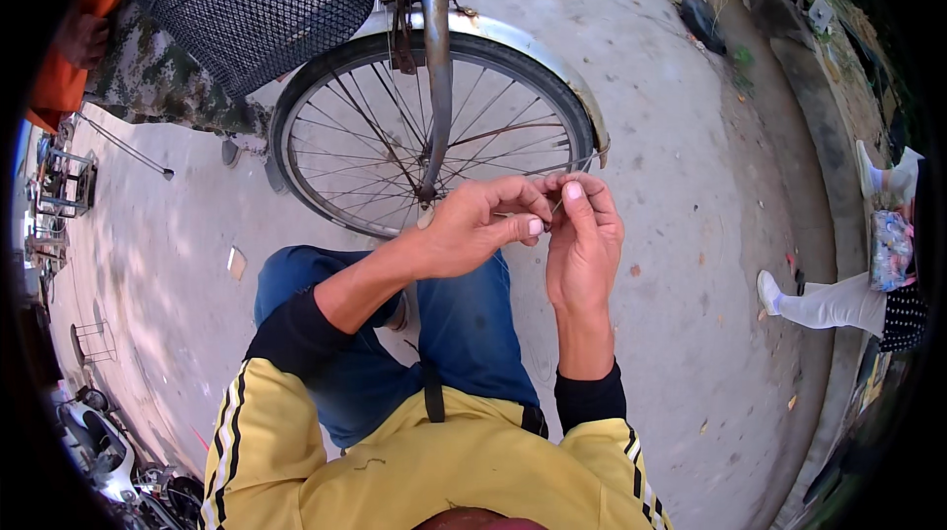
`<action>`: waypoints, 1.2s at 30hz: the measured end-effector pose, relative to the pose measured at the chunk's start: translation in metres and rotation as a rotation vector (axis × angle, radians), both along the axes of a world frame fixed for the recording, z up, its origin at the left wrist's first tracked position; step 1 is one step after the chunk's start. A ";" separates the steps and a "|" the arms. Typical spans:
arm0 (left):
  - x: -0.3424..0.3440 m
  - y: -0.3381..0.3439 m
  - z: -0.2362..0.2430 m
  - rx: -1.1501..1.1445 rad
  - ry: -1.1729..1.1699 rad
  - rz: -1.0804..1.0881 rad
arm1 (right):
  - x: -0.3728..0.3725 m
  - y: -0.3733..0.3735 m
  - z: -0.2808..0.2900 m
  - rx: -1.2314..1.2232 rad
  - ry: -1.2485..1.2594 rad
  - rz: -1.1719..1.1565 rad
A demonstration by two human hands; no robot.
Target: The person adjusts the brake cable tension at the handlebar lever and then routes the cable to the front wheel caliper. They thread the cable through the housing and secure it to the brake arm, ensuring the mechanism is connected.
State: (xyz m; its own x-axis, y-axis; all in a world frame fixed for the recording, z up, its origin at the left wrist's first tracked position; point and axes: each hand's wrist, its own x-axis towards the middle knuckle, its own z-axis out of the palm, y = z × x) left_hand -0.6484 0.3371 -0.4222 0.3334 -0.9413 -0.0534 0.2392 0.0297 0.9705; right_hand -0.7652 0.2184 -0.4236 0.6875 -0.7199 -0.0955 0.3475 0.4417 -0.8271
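Note:
My left hand (472, 226) and my right hand (584, 239) meet in front of a bicycle's front wheel (280, 150). The left thumb and forefinger pinch a small dark piece (547, 226), too small to name. A thin metal wire (593, 157) runs up from the closed fingertips of my right hand, near the lower end of the silver mudguard (595, 115). Whether the wire joins the dark piece is hidden by the fingers. Left of both hands, the rusty fork (437, 86) comes down to the wheel hub.
A black mesh basket (266, 12) hangs over the wheel's left side. Beside it is a person in orange with camouflage trousers (148, 76). At the right, a person in white trousers (838, 305) is near the kerb (824, 145). A motorbike (104, 451) stands lower left.

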 end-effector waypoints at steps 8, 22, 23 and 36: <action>0.017 0.007 0.002 -0.021 0.379 0.203 | -0.025 0.025 0.007 -0.403 0.220 -0.007; 0.013 0.001 0.010 -0.061 0.512 0.192 | -0.018 0.033 0.005 -0.438 0.261 -0.023; 0.013 0.001 0.010 -0.060 0.516 0.189 | -0.019 0.032 0.005 -0.417 0.255 -0.020; 0.017 0.007 0.010 -0.089 0.562 0.231 | -0.017 0.035 0.007 -0.365 0.232 0.004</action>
